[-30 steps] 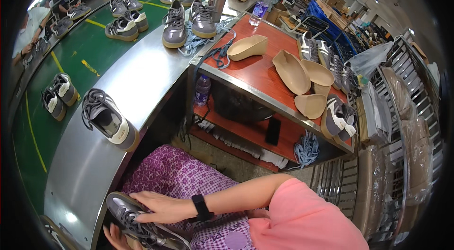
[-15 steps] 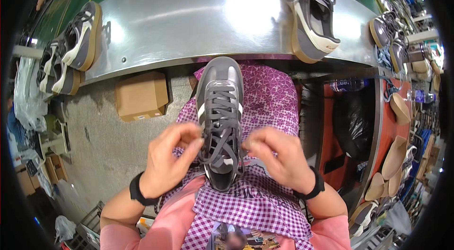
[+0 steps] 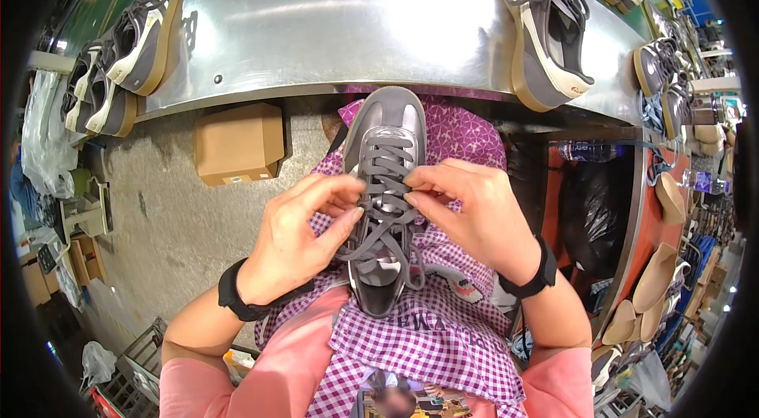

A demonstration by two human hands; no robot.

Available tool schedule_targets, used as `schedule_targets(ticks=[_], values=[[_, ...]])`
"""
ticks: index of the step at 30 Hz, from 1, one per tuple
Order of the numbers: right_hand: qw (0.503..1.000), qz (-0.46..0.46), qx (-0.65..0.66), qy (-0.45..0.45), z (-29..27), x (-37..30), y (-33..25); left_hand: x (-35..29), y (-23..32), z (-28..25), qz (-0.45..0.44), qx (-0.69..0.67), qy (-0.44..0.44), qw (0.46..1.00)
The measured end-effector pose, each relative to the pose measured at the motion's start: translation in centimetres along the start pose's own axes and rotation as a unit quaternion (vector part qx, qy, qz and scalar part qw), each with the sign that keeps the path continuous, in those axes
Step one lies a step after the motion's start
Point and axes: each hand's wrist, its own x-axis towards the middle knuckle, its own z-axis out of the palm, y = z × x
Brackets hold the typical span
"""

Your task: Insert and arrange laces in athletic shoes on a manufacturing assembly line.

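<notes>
A dark grey sneaker (image 3: 385, 133) with white side stripes rests on my lap, toe pointing away from me. Its grey shoelace (image 3: 389, 157) is threaded up the front and the loose ends are crossed and looped near the opening. From the left, my left hand (image 3: 308, 228) has curled fingers at the lacing's edge, index fingertip blurred and thumb lower down. On the opposite side my right hand (image 3: 474, 209) pinches at the lacing with thumb and index finger. The exact bit of lace in each hand is partly hidden by the fingers.
A metal bench (image 3: 316, 31) spans the front, bearing a single sneaker (image 3: 545, 31) on the right and several more at the left (image 3: 142, 39). A cardboard box (image 3: 239, 145) lies on the floor. Right of my lap, a red shelf (image 3: 624, 260) holds tan shoe-shaped inserts (image 3: 656, 268).
Both hands have moved up the lacing, from beside the shoe opening toward the toe. The sneaker appears slightly farther right, as the whole view has shifted.
</notes>
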Motion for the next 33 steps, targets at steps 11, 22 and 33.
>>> schedule_targets(ticks=[11, 22, 33], values=[[0.943, -0.190, -0.271, 0.031, 0.6, 0.6, -0.4, 1.3, 1.8, 1.0, 0.160, 0.223, -0.001, 0.962], [0.989, -0.030, -0.134, 0.049, 1.6, -3.7, -1.1, 3.5, 2.1, -3.5, -0.157, -0.103, -0.222, 0.957], [0.990, 0.123, 0.061, -0.032, 0.7, -1.0, -0.8, 2.0, 1.8, -1.0, 0.041, 0.094, -0.097, 0.990]])
